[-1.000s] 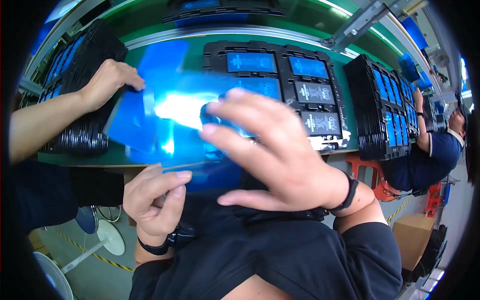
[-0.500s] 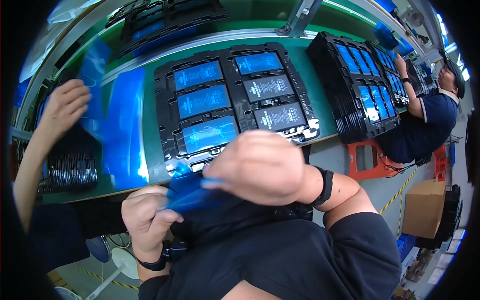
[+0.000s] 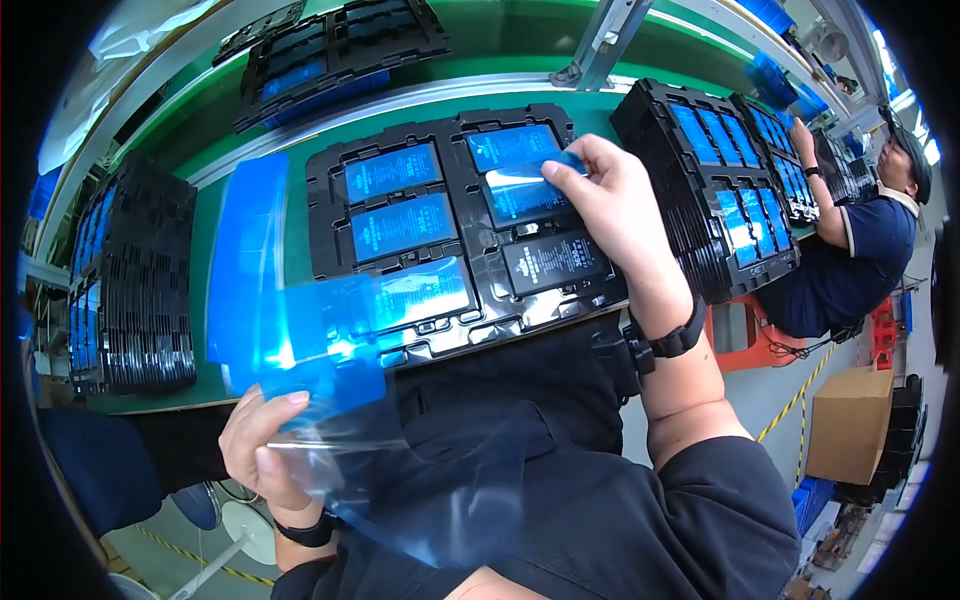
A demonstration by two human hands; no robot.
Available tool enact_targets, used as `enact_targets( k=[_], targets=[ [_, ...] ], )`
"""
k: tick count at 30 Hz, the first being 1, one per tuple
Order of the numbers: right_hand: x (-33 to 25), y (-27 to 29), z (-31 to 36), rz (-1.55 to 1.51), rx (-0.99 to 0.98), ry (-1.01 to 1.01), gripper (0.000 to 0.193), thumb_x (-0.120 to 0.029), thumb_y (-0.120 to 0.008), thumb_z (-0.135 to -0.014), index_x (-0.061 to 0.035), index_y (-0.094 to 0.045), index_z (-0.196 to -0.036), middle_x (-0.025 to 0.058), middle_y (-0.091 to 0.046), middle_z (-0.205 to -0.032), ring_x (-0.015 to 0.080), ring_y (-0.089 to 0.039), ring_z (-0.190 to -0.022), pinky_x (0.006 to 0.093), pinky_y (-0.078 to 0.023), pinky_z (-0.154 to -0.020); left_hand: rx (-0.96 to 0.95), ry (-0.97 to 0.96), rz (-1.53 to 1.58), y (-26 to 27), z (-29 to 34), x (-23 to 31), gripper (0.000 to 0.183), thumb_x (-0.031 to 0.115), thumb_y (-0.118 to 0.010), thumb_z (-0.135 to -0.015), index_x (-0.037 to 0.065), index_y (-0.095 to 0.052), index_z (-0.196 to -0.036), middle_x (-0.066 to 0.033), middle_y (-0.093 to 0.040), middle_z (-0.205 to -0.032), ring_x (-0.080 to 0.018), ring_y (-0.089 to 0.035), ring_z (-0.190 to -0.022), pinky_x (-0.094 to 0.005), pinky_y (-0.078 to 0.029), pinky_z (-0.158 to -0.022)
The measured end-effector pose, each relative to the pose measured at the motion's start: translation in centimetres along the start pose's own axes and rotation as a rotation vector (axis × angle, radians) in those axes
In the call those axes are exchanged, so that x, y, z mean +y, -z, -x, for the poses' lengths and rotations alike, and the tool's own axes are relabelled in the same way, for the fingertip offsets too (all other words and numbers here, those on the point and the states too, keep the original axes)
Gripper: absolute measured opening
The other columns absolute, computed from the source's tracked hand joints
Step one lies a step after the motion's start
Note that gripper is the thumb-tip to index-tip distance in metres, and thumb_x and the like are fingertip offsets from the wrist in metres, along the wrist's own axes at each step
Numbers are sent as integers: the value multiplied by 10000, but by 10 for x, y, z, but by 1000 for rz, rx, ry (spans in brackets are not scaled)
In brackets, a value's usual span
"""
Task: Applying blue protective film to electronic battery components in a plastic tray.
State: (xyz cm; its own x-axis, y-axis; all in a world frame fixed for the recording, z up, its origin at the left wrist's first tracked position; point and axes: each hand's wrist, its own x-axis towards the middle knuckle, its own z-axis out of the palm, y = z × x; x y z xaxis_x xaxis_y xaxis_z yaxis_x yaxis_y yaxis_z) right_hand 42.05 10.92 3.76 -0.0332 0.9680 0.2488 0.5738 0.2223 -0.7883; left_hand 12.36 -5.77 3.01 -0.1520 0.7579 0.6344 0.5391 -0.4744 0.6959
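Note:
A black plastic tray (image 3: 480,322) on the green bench holds two columns of flat batteries. My right hand (image 3: 625,205) pinches a small blue film piece (image 3: 520,195) by its upper right corner, over the middle battery of the right column. Below it, the dark battery (image 3: 550,262) shows no blue film. The other batteries, such as one at left (image 3: 405,227), look blue. My left hand (image 3: 265,445) grips a clear backing sheet (image 3: 440,500) with blue film (image 3: 345,385) on it; this hangs before my body and overlaps the tray's near left corner.
Blue film sheets (image 3: 245,260) lie left of the tray. Tall stacks of black trays stand at left (image 3: 145,290) and right (image 3: 690,240). A filled tray (image 3: 340,75) sits on the far line. A co-worker (image 3: 860,240) works at right, near an orange stool (image 3: 735,335).
My right hand has moved from beside my left hand to the tray, bringing the blue film piece over the middle right battery. Another person's hand at left has left the view.

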Motion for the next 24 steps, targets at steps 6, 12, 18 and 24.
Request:
enact_targets(
  k=[6,12,18,24],
  targets=[
    [1,-3,1,11,-22,-51,221,-180,-653,-801,28,-588,-839,125,-561,-669,198,-529,-604,322,-422,-594,-89,81,43,-12,-3,-9,395,309,-488,-870,-36,-676,-839,-148,-682,-798,-247,-642,-709,-309,-476,-676],
    [0,-3,2,55,-48,-67,223,-193,-649,-807,18,-594,-852,126,-573,-684,204,-543,-611,327,-428,-598,-176,109,78,-18,-1,-15,338,270,-517,-867,-28,-676,-846,-133,-687,-804,-238,-644,-706,-303,-484,-676],
    [-3,-4,3,75,-49,-66,201,-179,-656,-814,11,-595,-838,52,-531,-662,126,-480,-608,273,-388,-571,-194,103,102,-18,-2,-17,332,271,-519,-874,-23,-671,-847,-130,-688,-801,-239,-650,-700,-305,-485,-666],
    [-4,-4,4,63,-41,-49,180,-149,-670,-816,10,-587,-814,-23,-472,-630,39,-411,-605,217,-341,-542,-209,85,97,-18,-3,-17,341,281,-515,-884,-19,-671,-848,-134,-687,-796,-242,-649,-684,-305,-485,-650]
  ],
)
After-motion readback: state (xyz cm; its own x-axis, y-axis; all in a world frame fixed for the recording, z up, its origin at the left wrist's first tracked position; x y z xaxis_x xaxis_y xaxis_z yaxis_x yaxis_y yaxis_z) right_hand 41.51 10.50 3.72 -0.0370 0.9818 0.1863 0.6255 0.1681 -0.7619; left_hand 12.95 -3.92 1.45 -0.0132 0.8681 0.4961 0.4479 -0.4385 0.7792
